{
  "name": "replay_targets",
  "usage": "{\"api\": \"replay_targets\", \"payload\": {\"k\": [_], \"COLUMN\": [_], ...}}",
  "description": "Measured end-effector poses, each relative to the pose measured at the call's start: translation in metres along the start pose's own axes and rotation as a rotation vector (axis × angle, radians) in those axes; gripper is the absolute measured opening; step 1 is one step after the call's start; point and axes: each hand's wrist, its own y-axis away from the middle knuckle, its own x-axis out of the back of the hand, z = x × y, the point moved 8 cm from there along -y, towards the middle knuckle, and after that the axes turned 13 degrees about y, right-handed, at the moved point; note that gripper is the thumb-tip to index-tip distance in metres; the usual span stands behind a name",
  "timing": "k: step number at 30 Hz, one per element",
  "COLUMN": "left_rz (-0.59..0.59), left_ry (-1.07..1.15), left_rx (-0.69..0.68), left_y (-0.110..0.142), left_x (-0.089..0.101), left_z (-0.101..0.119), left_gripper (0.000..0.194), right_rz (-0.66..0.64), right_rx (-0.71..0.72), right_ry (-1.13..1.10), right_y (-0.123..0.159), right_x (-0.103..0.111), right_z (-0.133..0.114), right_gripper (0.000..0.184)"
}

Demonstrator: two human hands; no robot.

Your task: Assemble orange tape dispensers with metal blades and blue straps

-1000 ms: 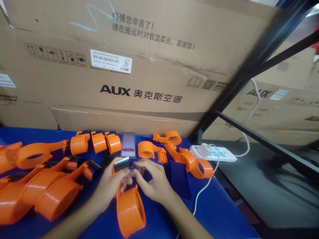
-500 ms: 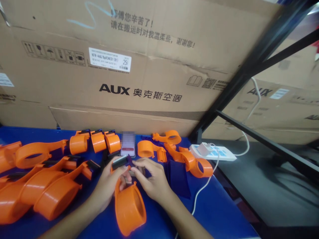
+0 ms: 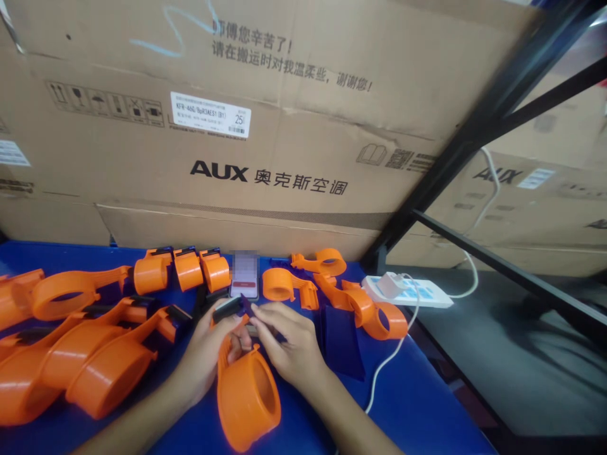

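An orange tape dispenser [image 3: 247,397] hangs ring-down from my left hand [image 3: 208,354], whose fingers are wrapped round its handle end. A black roller [image 3: 227,309] shows at its upper end, above my left thumb. My right hand [image 3: 289,338] pinches a small dark blue piece [image 3: 245,306] at the right side of this roller; its exact shape is partly hidden by the fingers. Several more orange dispensers [image 3: 111,370] with black rollers lie to the left of my hands. Another orange dispenser [image 3: 279,284], with no black roller showing, lies beyond my right hand.
A phone [image 3: 245,278] leans behind my hands. Dark blue flat pieces [image 3: 341,341] lie on the blue table [image 3: 403,404]. A white power strip [image 3: 427,294] with a cable stands right, beside a black metal frame [image 3: 427,170]. A large cardboard box [image 3: 284,139] closes off the back.
The dispenser's ring has turned slightly and tilted toward the right. Both hands keep their hold, with the right fingers shifted only a little at the roller's end.
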Motion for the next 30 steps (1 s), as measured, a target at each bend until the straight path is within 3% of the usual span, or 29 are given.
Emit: {"api": "replay_targets", "payload": {"k": [14,22,30], "left_rz": [-0.021,-0.025,-0.019], "left_ry": [-0.127,-0.010,0.019], "left_rx": [-0.118,-0.024,-0.020], "left_y": [-0.001,0.002,0.003], "left_x": [0.006,-0.003,-0.005], "left_z": [0.002,0.000,0.001], "left_gripper": [0.024,0.019,0.021], "right_rz": [0.033,0.008,0.043], "right_rx": [-0.050,0.010,0.050], "right_ry": [0.025,0.071,0.064], "right_y": [0.003,0.004,0.003], "right_x": [-0.002,0.000,0.002], "right_z": [-0.002,-0.007,-0.010], "right_gripper": [0.024,0.031,0.028]}}
